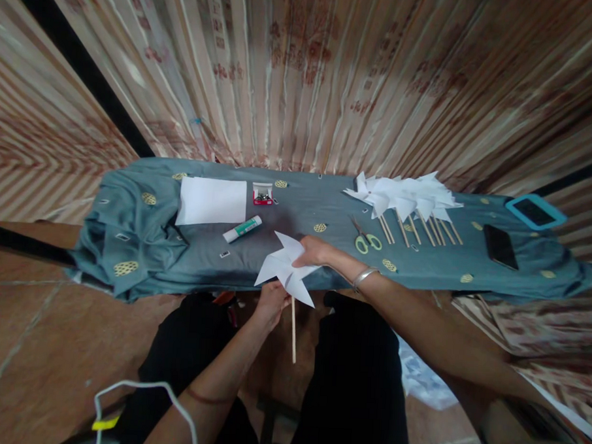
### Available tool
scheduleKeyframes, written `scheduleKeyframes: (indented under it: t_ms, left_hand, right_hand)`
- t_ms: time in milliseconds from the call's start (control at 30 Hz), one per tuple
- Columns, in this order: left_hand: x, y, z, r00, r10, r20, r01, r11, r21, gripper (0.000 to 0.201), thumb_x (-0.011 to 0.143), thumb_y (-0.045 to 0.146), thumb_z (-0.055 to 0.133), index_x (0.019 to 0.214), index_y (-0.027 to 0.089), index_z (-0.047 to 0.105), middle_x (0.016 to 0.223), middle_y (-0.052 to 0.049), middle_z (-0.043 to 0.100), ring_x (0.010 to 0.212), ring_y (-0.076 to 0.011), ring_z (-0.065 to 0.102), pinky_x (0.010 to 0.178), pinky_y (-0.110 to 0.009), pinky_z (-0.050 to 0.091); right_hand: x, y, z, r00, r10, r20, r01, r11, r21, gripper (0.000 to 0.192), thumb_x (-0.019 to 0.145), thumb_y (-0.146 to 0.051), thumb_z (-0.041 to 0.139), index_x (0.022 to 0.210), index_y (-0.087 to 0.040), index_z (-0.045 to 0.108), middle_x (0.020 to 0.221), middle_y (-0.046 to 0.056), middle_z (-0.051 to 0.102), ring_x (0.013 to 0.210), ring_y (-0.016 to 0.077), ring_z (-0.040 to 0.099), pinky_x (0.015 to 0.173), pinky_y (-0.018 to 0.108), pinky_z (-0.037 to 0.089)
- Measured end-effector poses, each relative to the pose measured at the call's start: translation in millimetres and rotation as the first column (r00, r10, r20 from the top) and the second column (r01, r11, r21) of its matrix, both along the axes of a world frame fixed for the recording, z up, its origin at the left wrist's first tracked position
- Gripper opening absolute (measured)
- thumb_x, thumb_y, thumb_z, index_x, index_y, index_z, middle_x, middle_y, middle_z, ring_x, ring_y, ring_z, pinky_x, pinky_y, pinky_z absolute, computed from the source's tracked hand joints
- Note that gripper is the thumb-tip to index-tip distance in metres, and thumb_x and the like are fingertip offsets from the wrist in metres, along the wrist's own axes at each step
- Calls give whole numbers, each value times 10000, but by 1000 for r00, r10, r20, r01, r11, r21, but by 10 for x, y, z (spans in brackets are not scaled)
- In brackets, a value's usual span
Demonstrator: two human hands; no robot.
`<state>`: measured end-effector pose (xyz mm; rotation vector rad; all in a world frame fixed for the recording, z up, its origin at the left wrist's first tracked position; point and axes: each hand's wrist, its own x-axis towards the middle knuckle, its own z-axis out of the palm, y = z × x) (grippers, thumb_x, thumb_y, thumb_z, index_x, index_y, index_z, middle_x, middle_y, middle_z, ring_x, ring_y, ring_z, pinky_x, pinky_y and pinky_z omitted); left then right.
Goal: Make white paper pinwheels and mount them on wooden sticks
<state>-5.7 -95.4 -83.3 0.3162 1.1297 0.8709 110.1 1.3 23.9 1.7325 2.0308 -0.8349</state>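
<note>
Cloth-covered counter (326,213). Your left hand (271,304) and right hand (317,252) gripped a flimsy paper pinwheel (283,268) (crushable); its stick (294,330) was the safer hold.

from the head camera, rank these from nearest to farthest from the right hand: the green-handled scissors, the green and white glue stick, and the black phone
Measured from the right hand:
1. Green-handled scissors, just to its right on the grey cloth.
2. Green and white glue stick, to its left.
3. Black phone, far right, near the table's end.
</note>
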Motion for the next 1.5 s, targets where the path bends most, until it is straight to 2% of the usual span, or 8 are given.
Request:
scheduleKeyframes:
  t_ms: [100, 167, 267, 433, 667, 1067, 1400, 1500]
  left_hand:
    - [12, 29, 0, 999, -26, -20, 26, 999, 27, 328, 902, 332, 639, 1169, 142, 620, 1171, -107, 642, 988, -214, 641, 850, -405, 555]
    - [24, 46, 4, 999, -18, -29, 19, 999, 47, 256, 801, 284, 740, 973, 100, 701, 944, -98, 705, 826, -182, 648, 781, -335, 539]
    - [40, 58, 16, 1000, 8, -29, -6, 997, 80, 189, 590, 226, 839, 625, 108, 694, 573, -26, 642, 581, -117, 564, 646, -261, 477]
    - [41, 44, 58, 1000, 20, -14, -18, 993, 119, 225, 484, 238, 851, 503, 136, 651, 495, -3, 601, 520, -96, 509, 585, -236, 433]
    - [44, 35, 49, 1000, 27, -11, -25, 989, 147, 172, 573, 203, 795, 496, 138, 656, 458, 11, 561, 472, -79, 444, 517, -208, 357]
    - [64, 64, -9, 999, 35, 23, -38, 993, 111, 155, 559, 172, 779, 479, 134, 652, 413, 17, 528, 442, -75, 413, 499, -215, 336]
    - [70, 74, 18, 998, 49, 31, -51, 996, 71, 130, 646, 113, 745, 547, 136, 664, 437, 30, 520, 437, -73, 429, 504, -213, 373]
    - [71, 78, -12, 999, 34, 21, -34, 999, 39, 76, 735, 132, 733, 669, 123, 697, 539, -3, 587, 515, -99, 517, 550, -224, 436]
  right_hand:
    - [12, 41, 19, 1000, 26, 9, -26, 1000, 2, 327, 761, -310, 754, 1038, -135, 758, 999, 83, 772, 897, 193, 718, 652, 185, 471]
    - [25, 72, 14, 999, 44, 15, -44, 999, 6, 338, 752, -310, 759, 1040, -133, 758, 990, 88, 773, 882, 199, 720, 657, 191, 474]
    - [37, 107, -7, 998, 66, 23, -67, 998, 6, 352, 748, -323, 758, 1040, -126, 756, 988, 104, 772, 884, 212, 720, 669, 204, 479]
    - [26, 125, 0, 997, 72, 31, -71, 997, -7, 372, 748, -320, 757, 1056, -112, 745, 1007, 118, 767, 892, 213, 717, 673, 207, 481]
    - [24, 148, 23, 998, 58, 18, -57, 998, -39, 308, 755, -293, 752, 1016, -129, 753, 993, 88, 769, 864, 191, 711, 623, 186, 463]
    - [16, 169, -6, 999, 40, 1, -40, 997, -67, 256, 736, -266, 760, 950, -126, 765, 888, 75, 761, 782, 184, 694, 635, 201, 466]
    - [115, 130, -10, 996, 45, -82, -49, 998, -46, 203, 753, -276, 755, 896, -134, 763, 888, 44, 759, 772, 148, 673, 571, 165, 441]
    - [112, 111, 5, 996, 44, -76, -46, 999, -26, 219, 754, -291, 756, 899, -126, 763, 883, 54, 759, 778, 159, 678, 576, 173, 444]
